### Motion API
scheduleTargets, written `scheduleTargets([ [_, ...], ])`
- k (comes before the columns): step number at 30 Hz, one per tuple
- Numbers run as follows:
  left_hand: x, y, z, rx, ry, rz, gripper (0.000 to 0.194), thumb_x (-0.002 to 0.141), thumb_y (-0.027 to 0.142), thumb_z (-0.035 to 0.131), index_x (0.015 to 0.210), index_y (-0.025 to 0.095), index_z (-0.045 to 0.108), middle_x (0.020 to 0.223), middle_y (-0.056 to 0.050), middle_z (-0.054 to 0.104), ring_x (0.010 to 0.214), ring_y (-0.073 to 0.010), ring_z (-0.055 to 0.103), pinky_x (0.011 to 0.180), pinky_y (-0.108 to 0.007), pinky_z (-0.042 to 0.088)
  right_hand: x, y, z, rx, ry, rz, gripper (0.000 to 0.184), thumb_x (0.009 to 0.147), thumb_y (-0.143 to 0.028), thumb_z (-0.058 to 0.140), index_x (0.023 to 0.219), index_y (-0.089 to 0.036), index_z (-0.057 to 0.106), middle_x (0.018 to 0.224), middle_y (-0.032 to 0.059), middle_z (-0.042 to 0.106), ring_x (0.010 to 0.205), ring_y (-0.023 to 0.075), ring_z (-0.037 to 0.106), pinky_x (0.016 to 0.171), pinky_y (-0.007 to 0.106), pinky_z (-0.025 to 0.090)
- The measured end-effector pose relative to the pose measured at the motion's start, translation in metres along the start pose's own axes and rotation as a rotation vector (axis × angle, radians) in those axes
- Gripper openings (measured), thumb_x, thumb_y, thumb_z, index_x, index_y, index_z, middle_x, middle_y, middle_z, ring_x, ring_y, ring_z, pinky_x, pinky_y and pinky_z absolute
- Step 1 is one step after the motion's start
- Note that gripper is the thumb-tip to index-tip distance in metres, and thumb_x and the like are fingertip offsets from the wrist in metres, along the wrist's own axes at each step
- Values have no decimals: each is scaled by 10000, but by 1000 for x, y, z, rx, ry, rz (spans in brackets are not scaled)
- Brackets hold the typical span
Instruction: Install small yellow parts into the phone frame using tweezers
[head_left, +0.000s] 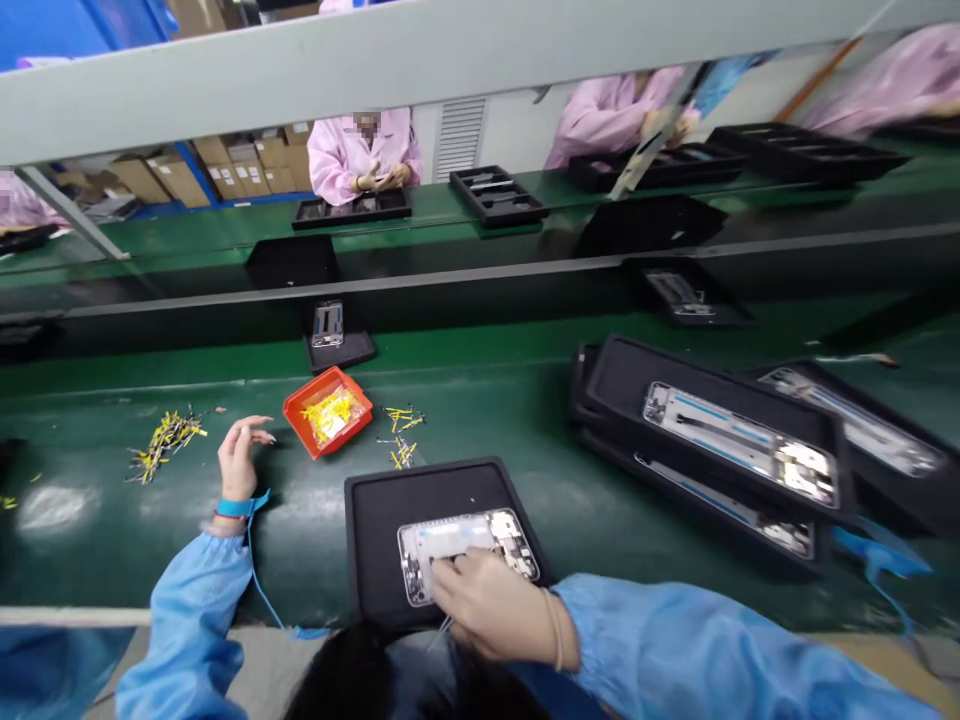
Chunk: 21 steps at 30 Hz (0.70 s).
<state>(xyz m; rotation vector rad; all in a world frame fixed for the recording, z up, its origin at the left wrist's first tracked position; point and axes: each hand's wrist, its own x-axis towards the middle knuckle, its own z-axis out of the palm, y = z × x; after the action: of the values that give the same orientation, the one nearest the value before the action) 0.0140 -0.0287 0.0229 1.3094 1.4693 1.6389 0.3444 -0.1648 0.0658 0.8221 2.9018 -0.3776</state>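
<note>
Head view, looking down over a green worktop (525,420). Right hand (491,605) resting on a phone frame (465,550) lying in a black tray (390,520) at the near edge, fingers together and pressing flat on the frame's near side, most likely steadying it inside the tray's recess; not gripping around anything visible. Left hand (238,462) hovering open just above the worktop toward the near left, fingers spread and curled slightly, holding nothing, wearing a blue wrist strap (236,507) with a coiled cord trailing to the near edge, presumably for static grounding. Sitting just right of that hand, an orange parts tray (328,410) carrying small yellow pieces, seemingly kept within easy reach. Lying loose on the worktop, more yellow pieces (165,440) toward the left edge and another scatter (401,435) between the orange tray and the black one. Leaning in an overlapping stack at the right, more black trays (712,440) holding similar frames, apparently queued beside the working spot. Sitting across the far edge, people in pink coats (364,150) handling their own trays. Showing no legible brand, label or writing anywhere; print on the frames being too small and blurred to read.
</note>
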Motion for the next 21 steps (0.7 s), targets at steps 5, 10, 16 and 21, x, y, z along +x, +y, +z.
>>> scheduleTargets([
  [5, -5, -2, 3, 36, -1, 17, 335, 751, 501, 565, 773, 171, 622, 743, -36, 670, 513, -124, 569, 521, -244, 480, 5, 15, -3, 50, -35, 88, 190, 737, -300, 702, 851, -151, 676, 883, 105, 670, 550, 230, 610, 416, 344, 294],
  [10, -13, -2, 7, 72, -14, 44, 338, 788, 500, 541, 775, 172, 621, 724, -39, 665, 511, -126, 577, 524, -240, 485, 34, 80, -33, 117, 98, 365, 135, 897, -152, 534, 1001, -170, 618, 982, 82, 642, 760, 220, 654, 568, 286, 401],
  [16, -15, -4, 8, 139, -45, 116, 373, 862, 513, 462, 793, 174, 600, 720, -36, 641, 496, -123, 563, 513, -240, 478, 74, 129, -18, 237, 127, 383, 135, 810, -145, 707, 902, -224, 648, 969, 33, 633, 831, 205, 651, 640, 249, 437],
  [21, -40, 14, 19, 247, -206, 223, 421, 914, 537, 407, 826, 180, 611, 817, -54, 634, 614, -150, 595, 621, -282, 505, 78, 139, -3, 302, 159, 355, 94, 798, -188, 731, 823, -234, 653, 893, 9, 638, 817, 190, 643, 649, 243, 442],
])
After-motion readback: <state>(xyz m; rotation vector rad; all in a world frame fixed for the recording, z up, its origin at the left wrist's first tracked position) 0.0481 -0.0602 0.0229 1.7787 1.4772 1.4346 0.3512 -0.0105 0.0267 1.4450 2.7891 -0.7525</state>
